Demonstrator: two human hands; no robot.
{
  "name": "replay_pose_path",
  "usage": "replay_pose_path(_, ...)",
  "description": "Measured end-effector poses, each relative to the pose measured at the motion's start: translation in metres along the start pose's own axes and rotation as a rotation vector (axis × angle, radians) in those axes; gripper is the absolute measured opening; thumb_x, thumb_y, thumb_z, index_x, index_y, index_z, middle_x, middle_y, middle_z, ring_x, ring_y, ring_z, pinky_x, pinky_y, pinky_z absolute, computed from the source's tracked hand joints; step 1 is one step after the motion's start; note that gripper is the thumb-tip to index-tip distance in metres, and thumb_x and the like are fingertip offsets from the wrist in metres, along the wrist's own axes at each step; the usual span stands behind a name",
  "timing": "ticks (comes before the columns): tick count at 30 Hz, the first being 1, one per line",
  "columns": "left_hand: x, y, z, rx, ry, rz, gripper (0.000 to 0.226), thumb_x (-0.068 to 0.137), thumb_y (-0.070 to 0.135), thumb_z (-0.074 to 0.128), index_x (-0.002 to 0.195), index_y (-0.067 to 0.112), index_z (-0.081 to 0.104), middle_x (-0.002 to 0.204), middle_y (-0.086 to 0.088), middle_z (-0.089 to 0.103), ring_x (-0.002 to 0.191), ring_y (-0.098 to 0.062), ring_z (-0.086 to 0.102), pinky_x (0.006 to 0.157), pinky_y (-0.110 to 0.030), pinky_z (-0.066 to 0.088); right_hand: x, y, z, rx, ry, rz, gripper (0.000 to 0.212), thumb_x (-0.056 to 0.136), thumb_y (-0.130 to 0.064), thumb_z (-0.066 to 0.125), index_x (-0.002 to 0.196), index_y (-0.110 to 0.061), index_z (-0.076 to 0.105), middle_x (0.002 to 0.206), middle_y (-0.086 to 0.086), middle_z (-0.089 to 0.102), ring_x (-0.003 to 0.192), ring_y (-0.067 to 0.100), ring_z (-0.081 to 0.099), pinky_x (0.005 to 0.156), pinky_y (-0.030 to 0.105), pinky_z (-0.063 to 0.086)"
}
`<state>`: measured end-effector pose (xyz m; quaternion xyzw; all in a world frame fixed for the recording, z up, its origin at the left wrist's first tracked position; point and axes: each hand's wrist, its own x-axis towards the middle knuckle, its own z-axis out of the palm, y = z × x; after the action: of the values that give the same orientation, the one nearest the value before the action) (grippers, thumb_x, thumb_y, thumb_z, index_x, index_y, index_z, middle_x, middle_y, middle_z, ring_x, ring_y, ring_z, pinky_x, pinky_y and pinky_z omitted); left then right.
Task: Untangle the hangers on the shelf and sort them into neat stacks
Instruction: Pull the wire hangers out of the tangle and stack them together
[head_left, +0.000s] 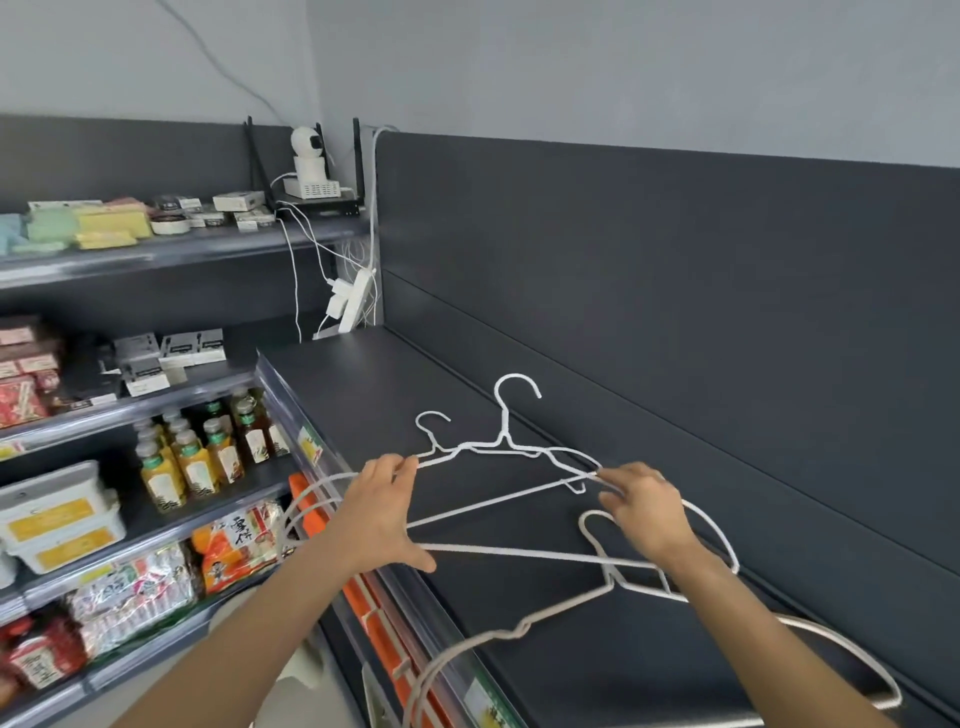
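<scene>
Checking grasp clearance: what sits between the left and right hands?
Head view: only white wire hangers span from the left hand to the right hand, their crossing bars over bare dark shelf.

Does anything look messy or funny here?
Yes. The white hangers on the dark shelf are tangled, with hooks pointing different ways, and some loops poke out past the shelf's front edge. The left hand and right hand hold them.

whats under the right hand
White wire hangers crossing over the dark shelf; one hook loops out beside the right hand. Where the wires meet under the palm is covered.
</scene>
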<state>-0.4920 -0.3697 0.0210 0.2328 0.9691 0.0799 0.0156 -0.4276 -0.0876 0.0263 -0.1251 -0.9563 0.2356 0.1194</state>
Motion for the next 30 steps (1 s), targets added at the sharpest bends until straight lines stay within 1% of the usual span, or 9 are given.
replay_pose_path(5,0.018,-0.028,0.006,-0.093,-0.011,-0.218,0.111,0.055,0.067,0.072,0.140,0.009,0.028,0.131,-0.007,0.036,0.123,-0.023,0.033,0.104,-0.031,0.032,0.002,-0.008,0.012,-0.055,-0.018,-0.136,0.041,0.089,-0.014,0.053,0.130,-0.009,0.049,0.136,0.005,0.047,0.125,0.025,0.042,0.107,0.028,0.030)
replay_pose_path(10,0.038,-0.038,0.020,-0.049,-0.039,-0.298,0.103,0.055,0.071,0.068,0.132,0.011,0.037,0.126,-0.007,0.041,0.119,-0.023,0.038,0.100,-0.032,0.037,-0.007,0.003,0.029,-0.033,-0.098,-0.064,0.037,0.090,-0.016,0.050,0.126,-0.012,0.052,0.131,0.003,0.051,0.122,0.021,0.045,0.102,0.027,0.035)
replay_pose_path(13,0.046,-0.040,0.028,-0.069,-0.080,-0.328,0.099,0.053,0.072,0.068,0.127,0.011,0.042,0.124,-0.007,0.043,0.118,-0.024,0.040,0.097,-0.032,0.039,-0.010,0.009,0.032,-0.041,-0.101,-0.021,0.029,0.089,-0.015,0.050,0.116,-0.009,0.059,0.123,0.005,0.055,0.117,0.021,0.049,0.096,0.027,0.040)
replay_pose_path(16,0.049,-0.042,0.037,-0.107,-0.112,-0.325,0.105,0.054,0.071,0.069,0.133,0.010,0.036,0.127,-0.010,0.041,0.122,-0.026,0.038,0.100,-0.034,0.038,-0.012,0.012,0.032,-0.046,-0.092,-0.007,0.021,0.088,-0.015,0.051,0.104,-0.008,0.063,0.113,0.006,0.058,0.109,0.022,0.053,0.089,0.028,0.042)
replay_pose_path(20,0.049,-0.043,0.041,-0.096,-0.132,-0.314,0.122,0.057,0.072,0.067,0.146,0.007,0.013,0.146,-0.016,0.028,0.135,-0.032,0.027,0.111,-0.038,0.029,-0.015,0.013,0.032,-0.048,-0.093,0.003,0.024,0.090,-0.017,0.051,0.111,-0.014,0.061,0.118,0.003,0.056,0.110,0.018,0.052,0.088,0.024,0.041)
replay_pose_path(22,0.048,-0.043,0.039,-0.075,-0.123,-0.289,0.123,0.059,0.075,0.062,0.147,0.008,0.009,0.151,-0.016,0.021,0.140,-0.032,0.021,0.114,-0.040,0.022,-0.018,0.012,0.031,-0.066,-0.108,0.013,0.025,0.090,-0.018,0.050,0.113,-0.013,0.059,0.119,0.004,0.055,0.110,0.019,0.051,0.089,0.025,0.043)
replay_pose_path(25,0.047,-0.031,0.030,-0.059,-0.044,-0.178,0.099,0.074,0.070,0.052,0.145,0.010,0.019,0.151,-0.015,0.023,0.139,-0.030,0.022,0.115,-0.039,0.021,-0.025,0.011,0.028,-0.136,-0.144,0.014,0.029,0.091,-0.022,0.050,0.118,-0.012,0.054,0.122,0.005,0.053,0.114,0.021,0.049,0.093,0.030,0.044)
replay_pose_path(28,0.045,-0.001,0.020,-0.105,0.027,-0.026,0.065,0.088,0.050,0.048,0.140,0.013,0.034,0.144,-0.010,0.036,0.133,-0.027,0.034,0.110,-0.035,0.029,-0.038,0.013,0.021,-0.200,-0.154,0.016,0.038,0.091,-0.025,0.050,0.128,-0.016,0.046,0.129,0.005,0.050,0.121,0.021,0.044,0.098,0.030,0.041)
replay_pose_path(30,0.042,0.026,0.020,-0.163,0.024,0.073,0.055,0.091,0.040,0.049,0.138,0.014,0.038,0.140,-0.008,0.042,0.130,-0.025,0.038,0.108,-0.034,0.033,-0.051,0.019,0.016,-0.226,-0.148,0.036,0.044,0.091,-0.028,0.050,0.133,-0.015,0.041,0.134,0.003,0.046,0.125,0.021,0.042,0.102,0.030,0.038)
